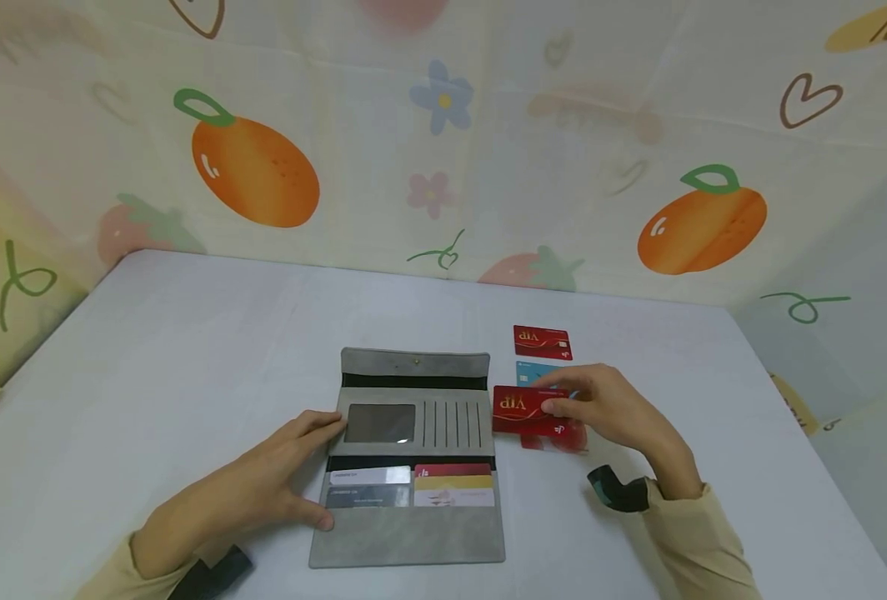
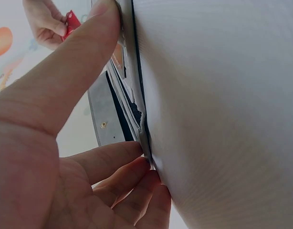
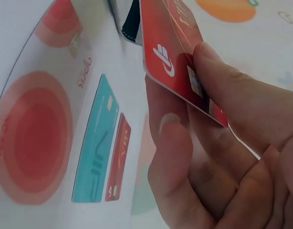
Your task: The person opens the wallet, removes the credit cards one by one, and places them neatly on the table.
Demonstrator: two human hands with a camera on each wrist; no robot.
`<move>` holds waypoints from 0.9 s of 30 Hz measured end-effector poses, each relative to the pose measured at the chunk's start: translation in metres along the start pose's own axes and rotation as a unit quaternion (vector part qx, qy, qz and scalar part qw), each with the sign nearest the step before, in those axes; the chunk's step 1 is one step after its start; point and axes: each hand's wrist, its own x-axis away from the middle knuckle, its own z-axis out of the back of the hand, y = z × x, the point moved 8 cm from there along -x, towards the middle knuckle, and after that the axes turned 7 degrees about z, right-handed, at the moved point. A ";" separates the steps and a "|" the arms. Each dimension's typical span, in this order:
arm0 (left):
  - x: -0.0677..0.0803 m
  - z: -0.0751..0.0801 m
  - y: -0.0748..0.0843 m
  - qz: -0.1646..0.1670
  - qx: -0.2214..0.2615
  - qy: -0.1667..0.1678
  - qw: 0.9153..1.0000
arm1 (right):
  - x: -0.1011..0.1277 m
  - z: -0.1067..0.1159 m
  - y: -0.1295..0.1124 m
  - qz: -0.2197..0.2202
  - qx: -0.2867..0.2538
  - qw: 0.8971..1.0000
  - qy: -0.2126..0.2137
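A grey wallet (image 1: 406,537) lies unfolded on the table. Two cards show side by side in its lower pockets: a grey-white card (image 1: 368,486) and a red, yellow and white card (image 1: 453,486). My left hand (image 1: 263,479) rests at the wallet's left edge, thumb on the lower panel and fingers touching higher up. Just right of the wallet, my right hand (image 1: 608,408) pinches a red VIP card (image 1: 514,408) between thumb and fingers, held above the table. Beneath it lies a card with red circles (image 3: 36,138), partly covered in the head view.
Behind the held card lie a blue VIP card (image 3: 95,148) and another red VIP card (image 1: 543,342). The white table (image 1: 188,350) meets a fruit-printed cloth (image 1: 383,167) at the back. Dark straps sit at both wrists.
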 end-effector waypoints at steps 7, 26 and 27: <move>0.000 0.000 0.001 -0.001 -0.007 0.004 1.000 | 0.010 0.001 0.005 -0.007 -0.011 1.000 -0.008; -0.001 0.000 0.000 0.005 -0.003 -0.003 1.000 | 0.036 -0.001 0.024 -0.036 -0.039 0.998 -0.014; -0.001 0.000 0.000 0.004 -0.003 -0.004 1.000 | 0.037 -0.001 0.025 -0.038 -0.042 0.998 -0.016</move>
